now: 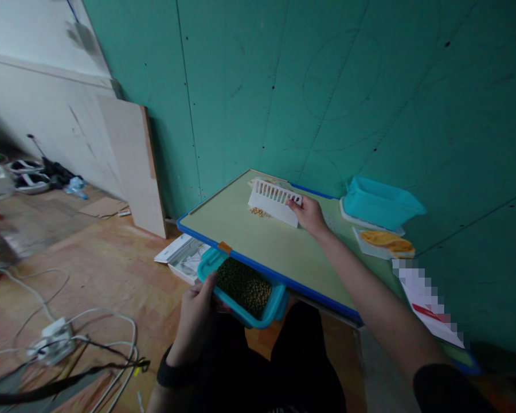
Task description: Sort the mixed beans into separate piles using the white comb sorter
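My left hand (198, 312) grips the near rim of a teal container (275, 307) filled with green and yellowish beans (243, 287), held just below the table's blue front edge. My right hand (308, 215) reaches across the table and holds the right end of a white slotted plastic panel (273, 201), which stands on edge on the tabletop. A small heap of yellowish beans (260, 212) lies against the panel's near side.
The pale green table (262, 244) has a blue rim and stands against a teal wall. At its right are a teal tub (380, 202), a white tray with yellow pieces (387, 242) and a paper (430, 304). Cables and a power strip (51, 338) lie on the wooden floor at left.
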Demonstrator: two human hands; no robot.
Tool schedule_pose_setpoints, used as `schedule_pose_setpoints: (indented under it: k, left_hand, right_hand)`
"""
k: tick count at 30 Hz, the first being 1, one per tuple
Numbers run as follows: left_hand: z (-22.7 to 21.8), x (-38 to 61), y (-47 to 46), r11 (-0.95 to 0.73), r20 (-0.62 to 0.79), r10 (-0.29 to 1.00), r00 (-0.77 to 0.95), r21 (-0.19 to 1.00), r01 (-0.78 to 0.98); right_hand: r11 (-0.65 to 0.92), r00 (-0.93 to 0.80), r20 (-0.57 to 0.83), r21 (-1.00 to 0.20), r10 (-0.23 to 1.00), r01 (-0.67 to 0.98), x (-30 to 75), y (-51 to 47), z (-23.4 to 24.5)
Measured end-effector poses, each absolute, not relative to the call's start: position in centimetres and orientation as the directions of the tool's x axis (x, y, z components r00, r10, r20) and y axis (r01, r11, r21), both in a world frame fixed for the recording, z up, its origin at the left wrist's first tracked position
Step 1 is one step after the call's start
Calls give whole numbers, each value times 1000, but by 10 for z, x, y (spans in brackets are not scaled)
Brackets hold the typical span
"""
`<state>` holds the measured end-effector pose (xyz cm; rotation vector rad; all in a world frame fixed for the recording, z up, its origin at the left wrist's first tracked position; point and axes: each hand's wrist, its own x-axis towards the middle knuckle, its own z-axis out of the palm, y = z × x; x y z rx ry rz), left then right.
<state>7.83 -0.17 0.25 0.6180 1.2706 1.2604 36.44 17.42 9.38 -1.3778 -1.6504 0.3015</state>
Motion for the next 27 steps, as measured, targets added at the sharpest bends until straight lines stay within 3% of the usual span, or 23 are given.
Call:
schedule_pose_setpoints:
  k: [11,27]
  left_hand:
    - [4,73,3,290,-352,928,-125,890,-351]
    - [3,78,6,278,-352,925,-143,883,-377]
  right_hand:
    - [409,-13,507,-680,862,608,357,193,90]
    - [538,-188,536,-628,823,563,358,135,97]
